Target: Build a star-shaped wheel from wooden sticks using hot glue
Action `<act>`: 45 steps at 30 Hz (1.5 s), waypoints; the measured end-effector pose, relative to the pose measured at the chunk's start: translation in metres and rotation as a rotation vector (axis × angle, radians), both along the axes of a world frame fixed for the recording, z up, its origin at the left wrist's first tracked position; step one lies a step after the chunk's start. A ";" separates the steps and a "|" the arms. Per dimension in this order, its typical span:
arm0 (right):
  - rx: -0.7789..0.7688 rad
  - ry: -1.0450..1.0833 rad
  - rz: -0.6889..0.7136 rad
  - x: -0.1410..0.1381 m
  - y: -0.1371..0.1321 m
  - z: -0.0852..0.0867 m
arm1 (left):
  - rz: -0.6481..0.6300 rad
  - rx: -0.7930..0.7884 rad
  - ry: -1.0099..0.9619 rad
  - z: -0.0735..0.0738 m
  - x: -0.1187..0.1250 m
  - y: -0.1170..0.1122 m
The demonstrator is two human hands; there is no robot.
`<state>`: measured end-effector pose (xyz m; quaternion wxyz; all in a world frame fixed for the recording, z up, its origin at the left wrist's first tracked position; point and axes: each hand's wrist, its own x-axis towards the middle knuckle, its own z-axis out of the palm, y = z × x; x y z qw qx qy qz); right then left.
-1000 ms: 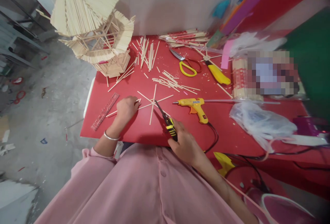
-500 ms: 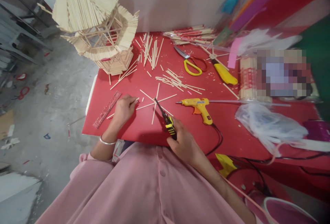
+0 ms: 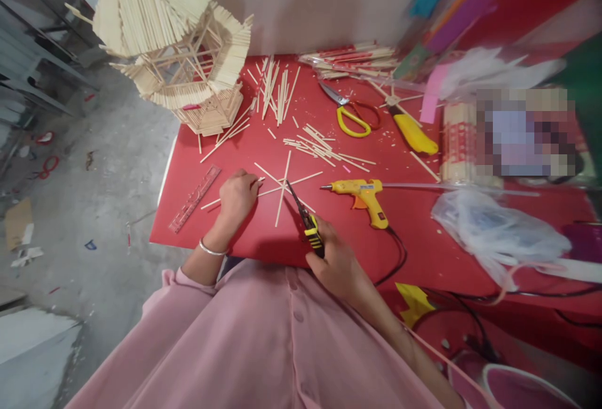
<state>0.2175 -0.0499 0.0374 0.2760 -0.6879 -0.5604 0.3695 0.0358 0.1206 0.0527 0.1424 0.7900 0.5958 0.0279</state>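
On the red table (image 3: 254,233) lies a star of crossed thin wooden sticks (image 3: 282,186). My left hand (image 3: 237,199) rests on the star's left side, fingers curled and pinching one stick. My right hand (image 3: 336,265) grips the black-and-yellow handles of small cutters (image 3: 305,217), whose tip points up toward the middle of the star. A yellow glue gun (image 3: 362,196) lies just right of the cutters with its nozzle pointing left.
A tall stick-built house model (image 3: 174,45) stands at the table's back left corner. Loose sticks (image 3: 310,145), yellow scissors (image 3: 350,117), a yellow-handled knife (image 3: 411,133), a ruler (image 3: 195,199), stick bundles (image 3: 456,142) and a plastic bag (image 3: 493,230) lie around. A black cord (image 3: 395,258) trails from the gun.
My left hand has slid a little to the right along the stick, closer to the star's middle. The cutters stay near the star's centre.
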 end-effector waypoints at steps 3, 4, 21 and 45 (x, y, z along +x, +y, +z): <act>0.012 0.007 0.003 0.001 0.000 0.002 | -0.048 -0.006 0.042 0.001 0.001 0.000; 0.017 0.009 0.003 0.001 0.000 0.003 | -0.068 -0.001 0.053 0.001 0.001 0.001; -0.048 -0.176 0.034 0.002 -0.005 0.001 | 0.000 0.109 -0.065 -0.011 -0.040 -0.013; -0.090 -0.732 -0.235 0.159 0.167 0.014 | -0.020 -0.017 -0.356 0.003 0.004 -0.026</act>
